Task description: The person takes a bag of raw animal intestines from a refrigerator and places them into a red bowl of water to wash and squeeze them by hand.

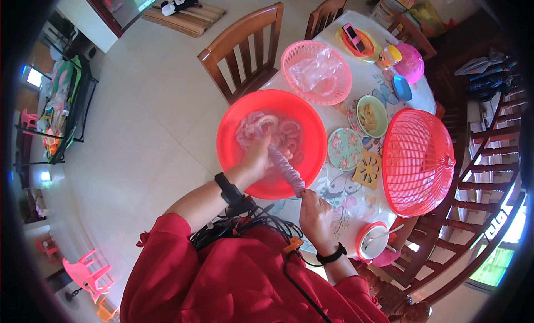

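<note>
A red plastic basin (227, 145) stands on the table before me, holding cloudy water. Soft, pale pink coils (288, 127), apparently animal intestine, lie in it. My left hand (257, 156) reaches over the basin and grips the upper part of a bunched, wrinkled pinkish tube (287, 170) that looks like the same material. At the tube's lower end, just outside the near rim, my right hand (316, 214) closes around it. The tube slants down towards the right between both hands. Whether a rod runs inside it cannot be seen.
A pink plastic basket (288, 74) with a clear bag (319, 70) stands behind the basin. To the right are a green bowl (380, 124), a floral plate (345, 149), a yellow trivet (368, 169), a red mesh food cover (417, 164) and a bowl with a spoon (374, 241). A wooden chair (246, 47) adjoins the table.
</note>
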A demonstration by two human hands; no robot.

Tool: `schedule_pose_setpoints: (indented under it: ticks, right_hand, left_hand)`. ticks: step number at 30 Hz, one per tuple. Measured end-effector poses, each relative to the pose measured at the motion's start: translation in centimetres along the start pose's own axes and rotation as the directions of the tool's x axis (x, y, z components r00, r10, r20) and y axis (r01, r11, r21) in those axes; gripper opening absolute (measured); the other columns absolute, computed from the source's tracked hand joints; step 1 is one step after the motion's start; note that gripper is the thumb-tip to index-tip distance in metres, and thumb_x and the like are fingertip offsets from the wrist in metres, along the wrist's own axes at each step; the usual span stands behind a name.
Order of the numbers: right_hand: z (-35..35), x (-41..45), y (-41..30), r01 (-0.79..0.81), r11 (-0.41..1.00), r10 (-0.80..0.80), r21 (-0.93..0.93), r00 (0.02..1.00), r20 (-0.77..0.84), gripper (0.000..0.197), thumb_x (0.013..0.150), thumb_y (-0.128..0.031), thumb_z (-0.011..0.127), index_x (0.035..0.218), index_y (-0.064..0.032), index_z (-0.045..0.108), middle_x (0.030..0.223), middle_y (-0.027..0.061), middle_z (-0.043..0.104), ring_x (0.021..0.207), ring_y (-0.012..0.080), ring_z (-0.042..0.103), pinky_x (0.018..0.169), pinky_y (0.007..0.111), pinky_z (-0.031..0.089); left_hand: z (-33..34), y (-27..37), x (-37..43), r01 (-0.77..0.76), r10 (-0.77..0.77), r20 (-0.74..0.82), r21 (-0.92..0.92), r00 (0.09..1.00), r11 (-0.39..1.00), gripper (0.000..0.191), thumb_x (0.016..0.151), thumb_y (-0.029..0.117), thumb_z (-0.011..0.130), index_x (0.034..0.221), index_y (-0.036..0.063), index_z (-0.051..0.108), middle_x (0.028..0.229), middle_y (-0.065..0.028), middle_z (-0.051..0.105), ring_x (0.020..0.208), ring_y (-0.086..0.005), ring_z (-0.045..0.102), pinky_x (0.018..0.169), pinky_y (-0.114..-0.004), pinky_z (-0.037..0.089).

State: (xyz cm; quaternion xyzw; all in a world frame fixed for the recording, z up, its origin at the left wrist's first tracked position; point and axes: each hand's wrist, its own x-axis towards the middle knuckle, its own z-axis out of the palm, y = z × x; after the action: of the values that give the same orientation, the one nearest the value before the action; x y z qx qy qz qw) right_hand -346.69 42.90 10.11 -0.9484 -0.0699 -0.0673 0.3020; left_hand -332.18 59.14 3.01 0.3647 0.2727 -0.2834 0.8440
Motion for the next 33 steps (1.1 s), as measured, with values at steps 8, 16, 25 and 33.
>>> schedule_pose_setpoints:
  ticks: [8,16,25,33]
  right_hand:
    - [1.3,0.4,1.1,-0.019,0.992,0.03,0.126,0.996,-0.082,0.003,0.09,-0.001,0.056,0.092,-0.0007,0.058,0.064,0.0155,0.057,0.052,0.0337,0.057,0.048,0.042,0.043]
    - [-2.2,-0.9,-1.3,-0.001,1.0,0.001,0.003,1.0,-0.007,0.004,0.091,0.0,0.053,0.091,-0.0008,0.057,0.064,0.0146,0.056,0.053,0.0343,0.055,0.05,0.045,0.04]
    - [1.2,0.3,-1.0,-0.013,0.998,0.012,-0.066,1.0,-0.022,0.005,0.091,-0.001,0.052,0.088,-0.0021,0.056,0.066,0.0166,0.057,0.058,0.0373,0.057,0.05,0.046,0.041]
    - [-2.9,-1.3,-1.1,-0.081,0.994,0.081,0.077,0.997,0.009,0.006,0.089,0.003,0.053,0.093,-0.0004,0.056,0.066,0.0157,0.058,0.054,0.0344,0.056,0.051,0.044,0.043]
  left_hand:
    - [-0.4,-0.6,-0.5,0.058,-0.062,0.157,0.032,0.986,0.998,0.036,0.101,0.037,0.042,0.119,0.0073,0.049,0.101,-0.0132,0.062,0.092,-0.029,0.066,0.082,-0.044,0.055]
    - [0.3,2.7,0.3,-0.119,0.119,0.021,-0.02,0.993,0.993,0.033,0.103,0.036,0.039,0.113,0.0061,0.048,0.088,-0.0196,0.062,0.082,-0.0376,0.069,0.076,-0.048,0.059]
    - [0.5,-1.1,-0.9,0.039,-0.041,0.05,0.025,0.998,0.999,0.034,0.101,0.038,0.045,0.114,0.0066,0.045,0.102,-0.0182,0.062,0.091,-0.0353,0.068,0.083,-0.049,0.056]
    - [-0.3,3.1,0.4,0.014,0.032,0.208,-0.215,0.978,0.977,0.031,0.1,0.039,0.048,0.102,0.0075,0.052,0.086,-0.014,0.063,0.09,-0.0335,0.068,0.081,-0.043,0.058]
